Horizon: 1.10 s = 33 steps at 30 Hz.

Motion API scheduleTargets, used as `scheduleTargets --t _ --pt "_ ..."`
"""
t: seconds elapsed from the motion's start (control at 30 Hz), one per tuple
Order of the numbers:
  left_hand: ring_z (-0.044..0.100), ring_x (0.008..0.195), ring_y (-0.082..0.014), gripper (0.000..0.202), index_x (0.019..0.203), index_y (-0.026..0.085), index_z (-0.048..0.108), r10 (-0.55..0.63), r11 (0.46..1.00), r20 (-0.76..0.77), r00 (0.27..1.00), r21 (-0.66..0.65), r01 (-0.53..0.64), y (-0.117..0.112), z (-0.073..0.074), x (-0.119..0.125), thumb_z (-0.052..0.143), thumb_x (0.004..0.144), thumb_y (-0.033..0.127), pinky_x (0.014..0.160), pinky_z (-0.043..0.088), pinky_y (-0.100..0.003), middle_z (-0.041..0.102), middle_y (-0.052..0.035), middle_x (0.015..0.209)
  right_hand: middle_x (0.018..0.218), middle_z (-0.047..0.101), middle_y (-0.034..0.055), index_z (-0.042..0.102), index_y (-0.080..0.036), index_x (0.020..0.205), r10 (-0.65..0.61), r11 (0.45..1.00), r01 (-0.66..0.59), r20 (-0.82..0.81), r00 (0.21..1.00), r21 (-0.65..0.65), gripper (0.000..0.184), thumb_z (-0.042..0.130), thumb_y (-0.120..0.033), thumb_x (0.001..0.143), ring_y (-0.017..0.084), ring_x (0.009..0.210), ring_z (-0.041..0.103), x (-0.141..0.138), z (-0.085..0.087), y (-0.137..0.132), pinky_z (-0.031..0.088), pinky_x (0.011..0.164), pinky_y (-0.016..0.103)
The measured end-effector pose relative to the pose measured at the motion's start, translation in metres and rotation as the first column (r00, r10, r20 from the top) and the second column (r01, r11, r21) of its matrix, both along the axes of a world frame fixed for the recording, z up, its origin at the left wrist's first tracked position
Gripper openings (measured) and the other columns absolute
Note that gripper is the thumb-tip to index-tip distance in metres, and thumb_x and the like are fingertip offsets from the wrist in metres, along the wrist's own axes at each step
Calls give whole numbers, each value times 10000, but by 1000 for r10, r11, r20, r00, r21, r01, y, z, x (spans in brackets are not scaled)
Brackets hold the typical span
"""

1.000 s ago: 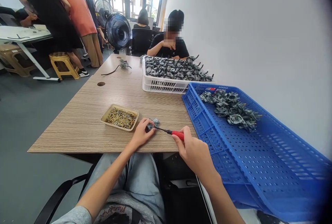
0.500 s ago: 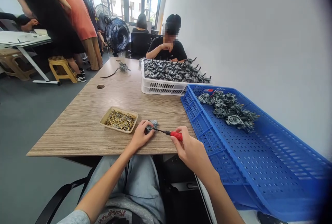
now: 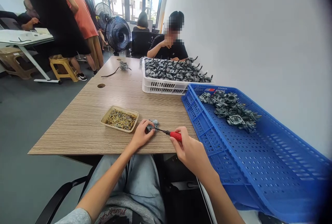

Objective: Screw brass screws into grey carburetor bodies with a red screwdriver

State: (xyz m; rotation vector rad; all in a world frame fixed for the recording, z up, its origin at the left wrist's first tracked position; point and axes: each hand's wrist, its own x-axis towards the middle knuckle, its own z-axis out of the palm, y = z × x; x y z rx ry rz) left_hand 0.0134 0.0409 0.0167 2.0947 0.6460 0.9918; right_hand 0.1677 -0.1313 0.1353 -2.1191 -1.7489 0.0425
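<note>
Red plastic marks the handle of the one slim screwdriver (image 3: 173, 134) that my right hand (image 3: 190, 150) grips near the front edge of the pale wood-grain table (image 3: 85, 113), its dark shaft angled left so the tip meets the single small grey metal part (image 3: 152, 126) on the tabletop. My left hand (image 3: 140, 135) closes its fingers around that part, pinning it just right of one shallow beige tray of brass-coloured screws (image 3: 120, 119), too many to count. Two crates stand on my right: a large blue perforated plastic crate (image 3: 259, 161) with a heap of grey metal castings at its far end, and behind it a white slotted plastic crate (image 3: 162, 85) piled full of the same. One co-worker in a black shirt (image 3: 169, 46) sits at the table's far end, and two black floor fans (image 3: 118, 33) stand beyond.
</note>
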Motion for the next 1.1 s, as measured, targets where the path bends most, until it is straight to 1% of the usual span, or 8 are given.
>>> scheduleTargets --t 0.13,0.2,0.37,0.6,0.7,0.83,1.0,1.1 --pt "577 1000 -200 100 1013 212 619 -3 1000 3 1000 -3 3 0 1 0 606 914 222 909 447 -325 603 -42 1026 969 737 26 422 -237 1179 103 995 -101 -96 990 18 167 435 -285 1019 219 821 730 0 5 -4 414 631 265" --pt "577 995 -199 102 1015 212 620 -3 1000 3 1000 -2 3 0 0 0 608 915 225 903 448 -324 602 -42 1022 854 732 21 443 -228 1108 41 999 -41 -25 999 6 118 424 -315 1030 235 737 727 1 2 -3 380 583 273" --pt "572 986 -197 101 1015 211 619 -2 1000 -3 1000 -4 2 0 -2 0 611 915 223 895 448 -323 591 -39 1017 609 662 6 482 -216 997 -130 991 133 165 978 -6 257 438 -467 1028 251 537 672 1 -7 3 257 494 283" --pt "570 963 -193 116 1026 213 622 8 1000 -7 1000 -6 -8 0 -2 0 614 910 211 868 452 -320 586 -34 1010 1018 740 41 419 -234 1214 101 995 -98 -113 988 34 217 450 -318 1016 215 807 724 -1 3 -4 426 640 269" --pt "570 956 -190 119 1025 215 622 9 1000 -10 1000 -7 -9 -1 -2 0 617 907 206 854 454 -315 586 -32 1015 808 722 17 459 -227 1089 10 1000 -10 -25 1000 10 148 416 -355 1031 231 680 708 1 -1 -1 368 568 273" --pt "571 948 -190 117 1025 216 623 13 1000 -14 1000 -17 -13 -1 -2 0 611 909 208 834 460 -313 590 -36 1026 612 660 2 482 -219 997 -120 993 119 114 986 13 249 417 -458 1030 248 541 666 4 -8 4 275 510 277" --pt "570 956 -194 121 1023 213 624 12 1000 -11 1000 -13 -13 0 -3 0 615 903 212 863 460 -324 593 -38 1016 842 733 13 440 -227 1185 37 999 -36 -73 997 24 213 458 -354 1015 213 680 708 4 -1 -1 386 588 263" --pt "569 951 -196 117 1019 212 623 11 1000 -15 1000 -16 -11 1 -4 0 616 903 225 868 463 -328 592 -38 1012 872 735 22 446 -229 1150 55 998 -54 -64 996 6 157 432 -318 1021 219 723 718 3 0 -2 383 593 266"
